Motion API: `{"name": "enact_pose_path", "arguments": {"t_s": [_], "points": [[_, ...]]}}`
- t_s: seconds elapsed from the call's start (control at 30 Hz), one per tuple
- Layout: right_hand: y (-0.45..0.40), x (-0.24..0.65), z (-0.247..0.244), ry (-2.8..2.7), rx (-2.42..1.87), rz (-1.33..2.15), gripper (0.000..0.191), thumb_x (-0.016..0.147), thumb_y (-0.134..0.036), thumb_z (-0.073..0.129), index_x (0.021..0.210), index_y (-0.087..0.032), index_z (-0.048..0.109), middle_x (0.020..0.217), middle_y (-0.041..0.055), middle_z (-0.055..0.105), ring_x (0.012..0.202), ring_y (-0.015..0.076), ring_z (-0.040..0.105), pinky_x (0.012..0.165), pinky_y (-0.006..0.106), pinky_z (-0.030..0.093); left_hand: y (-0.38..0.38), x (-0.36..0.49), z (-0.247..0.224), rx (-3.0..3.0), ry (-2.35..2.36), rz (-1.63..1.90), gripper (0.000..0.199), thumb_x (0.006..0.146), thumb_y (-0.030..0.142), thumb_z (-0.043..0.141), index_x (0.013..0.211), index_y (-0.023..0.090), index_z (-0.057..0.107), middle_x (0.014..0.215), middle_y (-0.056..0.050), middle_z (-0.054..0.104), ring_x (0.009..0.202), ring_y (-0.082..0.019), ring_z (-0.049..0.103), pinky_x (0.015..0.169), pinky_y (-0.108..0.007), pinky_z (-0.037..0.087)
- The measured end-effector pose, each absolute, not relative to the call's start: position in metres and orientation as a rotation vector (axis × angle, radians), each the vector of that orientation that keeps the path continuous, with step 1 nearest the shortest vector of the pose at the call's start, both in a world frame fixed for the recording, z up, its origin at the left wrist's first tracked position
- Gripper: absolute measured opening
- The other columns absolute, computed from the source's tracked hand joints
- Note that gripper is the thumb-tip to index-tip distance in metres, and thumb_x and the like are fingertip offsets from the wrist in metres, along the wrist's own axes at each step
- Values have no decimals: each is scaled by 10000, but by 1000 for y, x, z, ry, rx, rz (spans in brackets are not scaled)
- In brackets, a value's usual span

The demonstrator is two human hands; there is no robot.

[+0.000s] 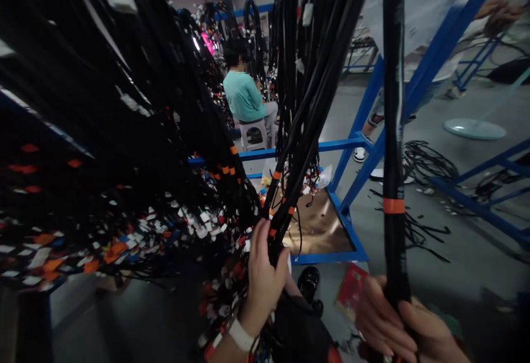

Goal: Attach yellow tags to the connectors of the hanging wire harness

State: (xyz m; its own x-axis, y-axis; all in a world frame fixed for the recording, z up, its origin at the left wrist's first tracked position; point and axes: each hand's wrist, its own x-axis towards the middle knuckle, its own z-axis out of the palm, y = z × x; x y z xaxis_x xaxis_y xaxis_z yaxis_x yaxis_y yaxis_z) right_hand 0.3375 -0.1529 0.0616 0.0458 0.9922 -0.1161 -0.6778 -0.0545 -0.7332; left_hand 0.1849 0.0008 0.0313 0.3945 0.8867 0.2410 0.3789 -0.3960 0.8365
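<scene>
A thick black wiring harness (394, 131) with a band of orange tape hangs upright at the right. My right hand (391, 319) is wrapped round its lower part. In the middle, my left hand (265, 274) cups a bundle of black wiring harnesses (285, 222), its fingers up one side and its thumb on the other. Orange tape bands mark these harnesses just above my fingers. Below my left hand, many small white, red and orange connectors (223, 308) hang in a cluster. The harness ends under my right hand are mostly hidden.
Dense black harnesses with connectors (199, 219) fill the left. A blue metal frame (351, 255) stands ahead with a brownish panel (321, 225). A person in a teal top (244, 95) sits on a stool behind. Another person stands at the right. Loose cables (428, 161) lie on the floor.
</scene>
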Motion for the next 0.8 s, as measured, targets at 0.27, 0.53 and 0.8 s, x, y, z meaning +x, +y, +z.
{"name": "enact_pose_path", "arguments": {"t_s": [0.27,0.53,0.8], "points": [[-93,245,99,-408,-126,1662,454,755,-440,653,563,-204,316,394,-117,278,308,31,219,477,181,369,-36,97,31,968,550,215,573,833,604,387,1012,128,650,951,-126,676,856,-204,630,795,-330,476],[-7,224,81,-395,-753,1253,321,743,-361,696,603,-207,452,490,-83,357,458,81,342,613,249,453,-4,33,16,647,621,276,640,815,659,342,1155,176,587,1140,-102,614,1007,-186,576,904,-315,411],[29,234,41,-637,-1111,840,183,789,-365,644,737,-212,556,664,-15,564,625,139,551,635,289,481,15,30,5,518,699,378,622,781,651,439,1118,158,612,1215,-107,573,1077,-213,539,892,-297,410]]}}
